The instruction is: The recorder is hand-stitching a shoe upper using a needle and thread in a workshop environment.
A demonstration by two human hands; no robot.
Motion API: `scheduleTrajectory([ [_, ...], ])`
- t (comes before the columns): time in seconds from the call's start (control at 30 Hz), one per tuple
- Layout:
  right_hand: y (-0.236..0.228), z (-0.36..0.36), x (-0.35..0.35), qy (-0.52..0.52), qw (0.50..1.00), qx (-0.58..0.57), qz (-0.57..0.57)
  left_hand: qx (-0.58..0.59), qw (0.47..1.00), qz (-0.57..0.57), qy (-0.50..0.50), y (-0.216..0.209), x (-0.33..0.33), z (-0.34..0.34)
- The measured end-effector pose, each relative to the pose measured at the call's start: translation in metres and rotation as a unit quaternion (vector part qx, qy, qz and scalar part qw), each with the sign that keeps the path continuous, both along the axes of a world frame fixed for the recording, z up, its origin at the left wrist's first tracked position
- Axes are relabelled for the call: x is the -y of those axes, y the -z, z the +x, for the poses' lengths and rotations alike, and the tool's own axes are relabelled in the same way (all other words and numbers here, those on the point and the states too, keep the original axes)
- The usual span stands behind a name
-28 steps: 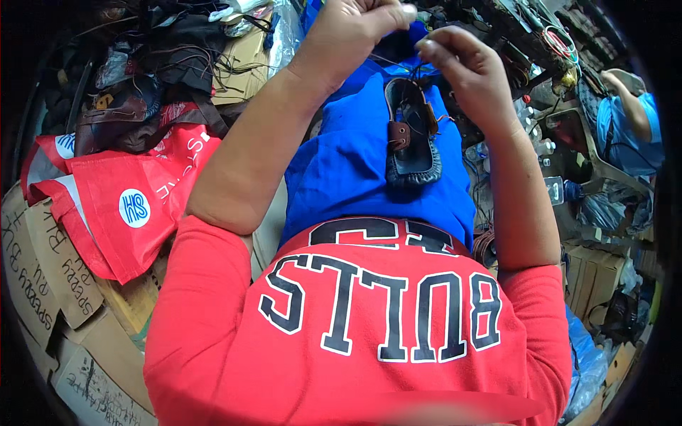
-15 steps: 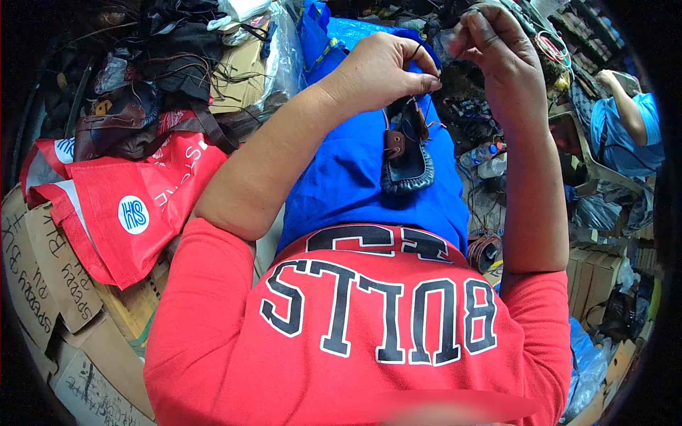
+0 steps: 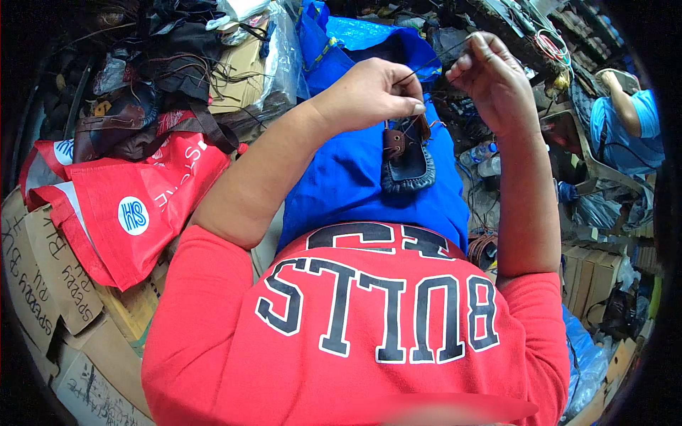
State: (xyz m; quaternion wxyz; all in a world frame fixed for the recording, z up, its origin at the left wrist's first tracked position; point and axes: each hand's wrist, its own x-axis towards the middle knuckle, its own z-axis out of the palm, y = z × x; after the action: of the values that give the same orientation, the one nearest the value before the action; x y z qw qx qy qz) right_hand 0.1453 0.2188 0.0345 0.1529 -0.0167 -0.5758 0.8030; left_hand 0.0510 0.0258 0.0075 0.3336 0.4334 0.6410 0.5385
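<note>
A small black leather shoe upper point(image 3: 408, 176) with a gathered, puckered rim hangs or rests over the blue cloth point(image 3: 341, 184) on my lap. A brown leather tab with an eyelet point(image 3: 395, 142) shows at its top. My left hand point(image 3: 376, 89) is closed just above it, thumb and fingers pinched on a thin dark lace point(image 3: 442, 57). To the right and a little higher, my right hand point(image 3: 494, 82) pinches the same lace between thumb and forefinger, its other fingers curled loosely. The lace runs between both hands. My left fingers partly hide the upper's top.
A red shopping bag point(image 3: 128, 220) and flattened cardboard point(image 3: 71, 284) lie to my left, beside a heap of dark shoes and laces point(image 3: 135, 113). Blue plastic bags point(image 3: 369, 35) stand ahead. Bottles point(image 3: 483, 153) are at the right. Another person in light blue point(image 3: 625, 128) sits at the far right.
My right hand has come down slightly and turned, its fingers more open. My left hand has moved a little left and down. The lace now shows stretched between them.
</note>
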Motion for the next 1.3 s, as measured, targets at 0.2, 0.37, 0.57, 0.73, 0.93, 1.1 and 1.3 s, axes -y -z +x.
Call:
scheduleTrajectory([
  [0.2, 0.011, 0.017, 0.010, 0.037, 0.988, 0.138, 0.055, -0.057, 0.996, 0.035, -0.055, 0.019, 0.019, 0.000],
  [0.37, 0.033, 0.030, -0.004, 0.165, 0.942, 0.048, 0.287, -0.034, 0.995, 0.064, -0.069, 0.027, 0.025, 0.005],
  [0.57, 0.043, 0.043, 0.039, -0.011, 0.969, 0.147, 0.201, -0.021, 0.992, 0.071, -0.101, 0.029, 0.028, 0.017],
  [0.73, 0.048, 0.041, 0.055, -0.022, 0.982, 0.135, 0.130, -0.081, 0.982, 0.093, -0.144, 0.030, 0.028, 0.028],
  [0.93, 0.048, 0.040, 0.053, -0.047, 0.991, 0.111, 0.061, 0.002, 0.983, 0.088, -0.160, 0.041, 0.039, 0.019],
  [1.1, 0.049, 0.043, 0.048, -0.036, 0.986, 0.124, 0.101, 0.217, 0.900, 0.191, -0.326, 0.044, 0.056, 0.004],
  [1.3, 0.050, 0.043, 0.049, -0.039, 0.986, 0.133, 0.091, -0.013, 0.967, 0.152, -0.202, 0.030, 0.050, -0.001],
])
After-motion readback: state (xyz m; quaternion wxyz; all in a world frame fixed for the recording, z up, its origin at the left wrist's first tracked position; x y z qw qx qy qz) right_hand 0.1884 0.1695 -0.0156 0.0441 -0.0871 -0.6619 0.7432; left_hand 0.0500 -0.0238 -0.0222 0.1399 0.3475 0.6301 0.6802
